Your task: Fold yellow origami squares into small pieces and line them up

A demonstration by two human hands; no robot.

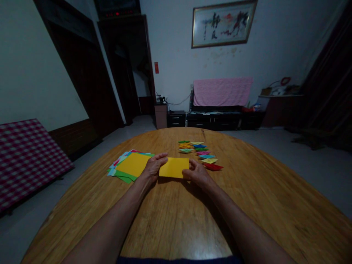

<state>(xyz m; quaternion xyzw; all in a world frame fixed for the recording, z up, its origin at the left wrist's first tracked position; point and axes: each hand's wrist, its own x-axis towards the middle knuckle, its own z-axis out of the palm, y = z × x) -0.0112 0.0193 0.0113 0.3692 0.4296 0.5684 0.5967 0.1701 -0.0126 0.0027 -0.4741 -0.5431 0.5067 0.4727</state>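
Observation:
A yellow sheet of paper point(174, 167), a plain rectangle wider than it is tall, is held up just above the table between both hands. My left hand point(154, 165) grips its left edge, thumb in front and fingers behind. At the right edge, my right hand point(198, 172) pinches the paper between thumb and fingers. Just left of my left hand lies a stack of coloured paper point(132, 164), yellow on top with green, blue, white and pink edges showing. Beyond my right hand sit several small folded paper boats, among them a red one point(213, 167) and a light green one point(186, 150).
The round wooden table point(176, 220) has its curved far edge beyond the boats. Past it stand a low black cabinet point(214, 119) and a screen under a pink cloth point(222, 91). A red checked panel point(30, 157) leans at the left.

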